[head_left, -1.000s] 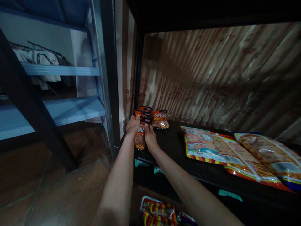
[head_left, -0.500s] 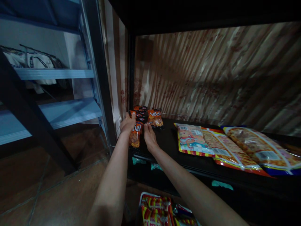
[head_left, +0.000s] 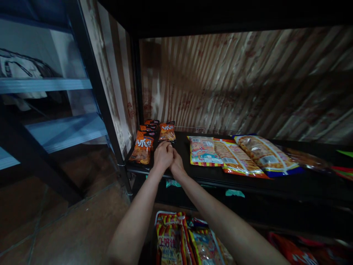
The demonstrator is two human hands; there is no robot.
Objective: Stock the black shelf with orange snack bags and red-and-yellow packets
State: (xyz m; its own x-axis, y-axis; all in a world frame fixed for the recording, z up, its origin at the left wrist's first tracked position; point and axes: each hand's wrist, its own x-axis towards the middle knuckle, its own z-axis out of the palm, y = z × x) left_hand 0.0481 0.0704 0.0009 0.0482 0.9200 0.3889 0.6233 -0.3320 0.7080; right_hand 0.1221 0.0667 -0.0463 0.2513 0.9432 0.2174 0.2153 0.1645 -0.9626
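My left hand (head_left: 163, 156) and my right hand (head_left: 176, 162) are together over the front of the black shelf (head_left: 183, 151). Their fingers are curled and closed against each other, hiding whatever lies between them. Just beyond the fingertips, an orange snack bag (head_left: 167, 131) lies on the shelf, its near edge meeting my left fingers. To the left of my hands, another orange snack bag (head_left: 142, 148) lies at the front of a row, with more orange bags (head_left: 148, 127) behind it, near the corner post.
Larger snack packs lie to the right: a pink one (head_left: 204, 150), a red-edged one (head_left: 237, 157) and a blue-edged one (head_left: 266, 154). Below stands a container of red-yellow snack bags (head_left: 171, 239). A dark post (head_left: 95, 84) and blue shelves (head_left: 63, 129) stand left.
My left hand has left the front-left orange bag and moved right to meet my right hand. The view has shifted to the right, and the orange bags remain on the shelf.
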